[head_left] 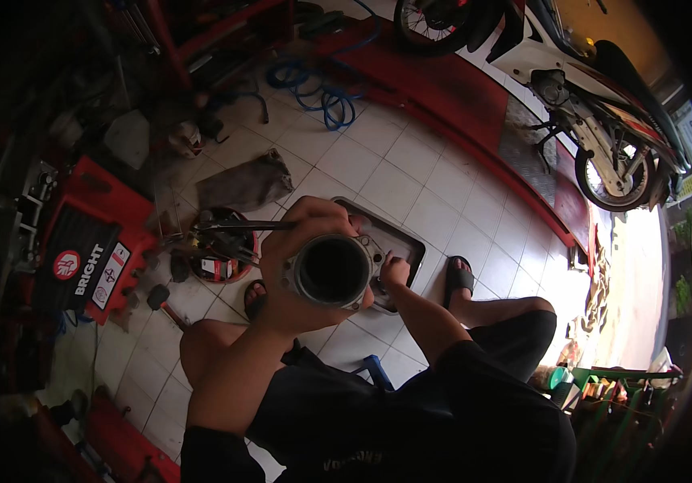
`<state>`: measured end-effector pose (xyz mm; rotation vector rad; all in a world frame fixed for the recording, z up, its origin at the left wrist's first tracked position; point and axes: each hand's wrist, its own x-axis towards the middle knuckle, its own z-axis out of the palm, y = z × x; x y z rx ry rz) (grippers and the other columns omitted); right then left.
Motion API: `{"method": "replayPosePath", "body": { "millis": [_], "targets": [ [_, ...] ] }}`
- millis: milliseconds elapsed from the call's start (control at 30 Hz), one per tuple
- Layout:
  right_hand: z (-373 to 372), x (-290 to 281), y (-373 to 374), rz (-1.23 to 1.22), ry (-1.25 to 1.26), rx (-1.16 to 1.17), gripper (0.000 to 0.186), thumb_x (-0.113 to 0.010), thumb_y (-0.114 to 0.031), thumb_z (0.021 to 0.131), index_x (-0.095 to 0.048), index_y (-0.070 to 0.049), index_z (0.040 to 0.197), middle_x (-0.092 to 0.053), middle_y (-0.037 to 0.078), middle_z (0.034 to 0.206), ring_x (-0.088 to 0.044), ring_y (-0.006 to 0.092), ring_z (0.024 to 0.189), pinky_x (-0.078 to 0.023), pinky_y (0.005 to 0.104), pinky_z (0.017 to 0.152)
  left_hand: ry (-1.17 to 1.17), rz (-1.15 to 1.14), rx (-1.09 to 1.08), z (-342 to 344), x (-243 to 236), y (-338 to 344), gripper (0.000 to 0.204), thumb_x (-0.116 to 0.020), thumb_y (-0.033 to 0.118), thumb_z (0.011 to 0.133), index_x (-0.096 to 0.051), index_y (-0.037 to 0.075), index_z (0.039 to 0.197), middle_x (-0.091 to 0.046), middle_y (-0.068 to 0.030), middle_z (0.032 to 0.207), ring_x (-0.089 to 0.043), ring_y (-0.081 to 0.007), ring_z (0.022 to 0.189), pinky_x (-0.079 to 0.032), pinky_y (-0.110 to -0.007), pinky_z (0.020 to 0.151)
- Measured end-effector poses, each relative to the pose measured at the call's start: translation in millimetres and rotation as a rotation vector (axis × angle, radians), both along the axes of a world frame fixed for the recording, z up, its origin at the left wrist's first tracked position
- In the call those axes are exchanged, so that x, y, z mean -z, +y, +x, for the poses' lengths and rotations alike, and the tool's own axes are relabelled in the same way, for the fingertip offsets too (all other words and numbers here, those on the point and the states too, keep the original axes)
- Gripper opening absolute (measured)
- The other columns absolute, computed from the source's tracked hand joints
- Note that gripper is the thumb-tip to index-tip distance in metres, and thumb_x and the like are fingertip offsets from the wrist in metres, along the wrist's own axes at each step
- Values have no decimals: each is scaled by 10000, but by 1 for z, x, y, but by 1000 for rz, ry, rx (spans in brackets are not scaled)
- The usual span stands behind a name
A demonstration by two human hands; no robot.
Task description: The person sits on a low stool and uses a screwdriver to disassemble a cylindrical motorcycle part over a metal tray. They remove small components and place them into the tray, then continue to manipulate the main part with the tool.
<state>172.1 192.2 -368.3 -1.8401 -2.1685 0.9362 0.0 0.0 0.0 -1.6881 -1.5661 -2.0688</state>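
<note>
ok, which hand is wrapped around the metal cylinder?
The left hand: it grips the metal cylinder from the side, open bore facing the camera. The right hand isn't around it; it shows beside it, against the tray.

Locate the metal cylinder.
In the head view, the metal cylinder is near the centre, held in the left hand, just left of the right hand.

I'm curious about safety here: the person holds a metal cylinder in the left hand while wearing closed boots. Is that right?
Not quite: those aren't closed boots. The head view shows open-toed sandals. The left hand does hold a metal cylinder.
</note>
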Motion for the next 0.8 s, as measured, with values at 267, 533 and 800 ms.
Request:
{"method": "replayPosePath", "body": {
  "millis": [267,533,800],
  "targets": [
    [-30,50,11,-19,-11,-25,541,-474,-410,1039,-765,34,932,-700,319,933,-672,510,965,-515,541,915,-29,-8,43,-10,8,6,573,-932,404,668,-681,15,1005,-656,-120,1017,-696,-218,878,-589,-330,777],
    [-68,68,17,-105,14,48,542,-479,-453,1045,-773,2,1027,-704,320,1024,-663,507,1030,-511,539,938,-26,-88,-36,-23,21,4,548,-894,395,712,-656,0,1009,-648,-118,982,-673,-213,878,-591,-345,756],
    [-57,134,43,-483,82,363,586,-465,-484,1055,-728,37,1107,-740,260,977,-720,423,952,-560,514,829,-125,-182,79,-28,22,10,445,-729,180,805,-511,7,1152,-505,-133,1078,-569,-199,879,-537,-401,829]
  ]
}}
